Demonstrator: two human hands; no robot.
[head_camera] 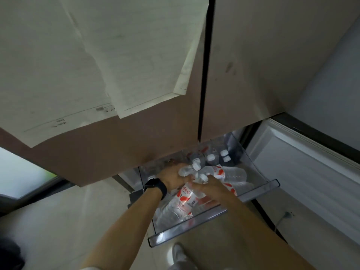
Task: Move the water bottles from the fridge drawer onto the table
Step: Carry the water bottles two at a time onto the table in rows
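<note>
In the clear fridge drawer [175, 231], the left hand [171, 179] curls around a water bottle [186, 171] near its cap, the right hand's [207, 189] blurred grip is unclear, and the bottles' red-and-white labels [185, 195] are unreadable.

Bottle [185, 199], front of drawer [214, 216]: white-and-red label [184, 194] with red characters at the neck end, blurred, not readable. There is a small dark print block at the label's lower edge, also unreadable.
Second bottle [229, 173], behind: same label type, text illegible.
Left paper [58, 75] on door [136, 137]: upside-down printed words near the bottom edge, too small to read, with a barcode-like grey block [99, 109] close by.
Right paper [140, 55]: print illegible.
No brand or number confirmed.
</note>
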